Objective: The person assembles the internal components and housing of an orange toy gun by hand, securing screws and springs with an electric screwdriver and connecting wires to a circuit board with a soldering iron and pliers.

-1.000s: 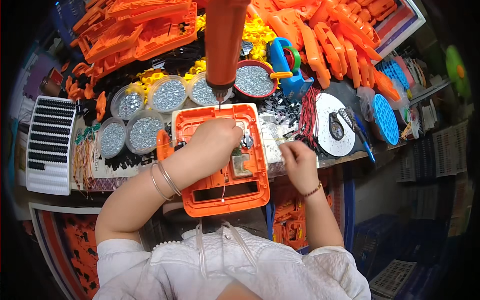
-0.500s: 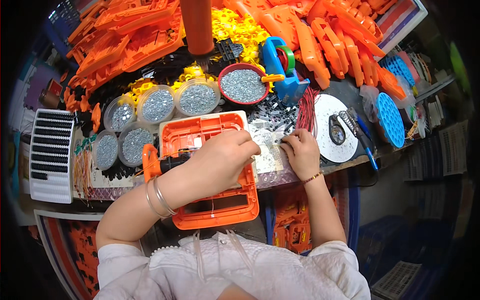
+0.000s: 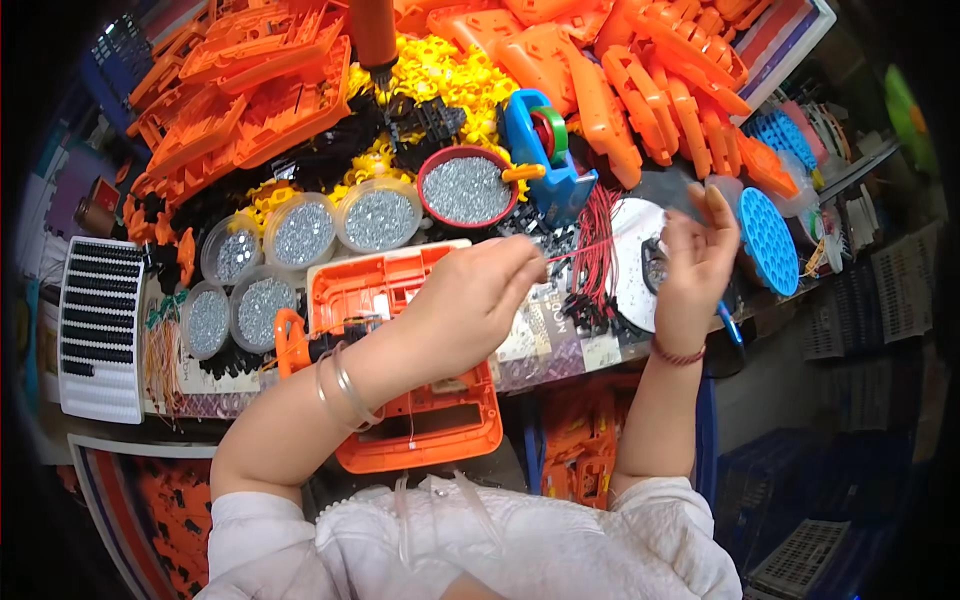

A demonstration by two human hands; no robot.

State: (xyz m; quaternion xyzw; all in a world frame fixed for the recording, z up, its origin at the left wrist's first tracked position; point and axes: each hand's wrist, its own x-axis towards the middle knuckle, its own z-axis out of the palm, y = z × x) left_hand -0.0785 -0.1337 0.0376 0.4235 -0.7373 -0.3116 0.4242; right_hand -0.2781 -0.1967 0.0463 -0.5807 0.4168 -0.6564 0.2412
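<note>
My left hand (image 3: 478,300) is closed in a pinch above the right side of an orange plastic housing (image 3: 465,440). From its fingertips a thin red wire (image 3: 580,250) stretches toward the right. My right hand (image 3: 703,250) is raised over the white disc, fingers stretched out and apart, somewhat blurred; whether the wire's far end touches it I cannot make out. Under my left forearm the housing lies with its ribbed inside up, a dark part and thin wires fixed near an orange knob (image 3: 291,342). A bundle of red wires (image 3: 600,215) with black connectors lies between the hands.
Clear tubs of screws (image 3: 380,216) and a red bowl of screws (image 3: 466,188) stand behind the housing. Beyond are a blue tape dispenser (image 3: 548,160), yellow parts (image 3: 455,75) and piled orange shells (image 3: 265,90). An orange screwdriver (image 3: 374,40) hangs overhead. Right: white disc (image 3: 632,300), blue tray (image 3: 768,243).
My right hand has lifted from the table and moved right and away, its fingers opening. My left hand has shifted slightly right, and a red wire now stretches from it.
</note>
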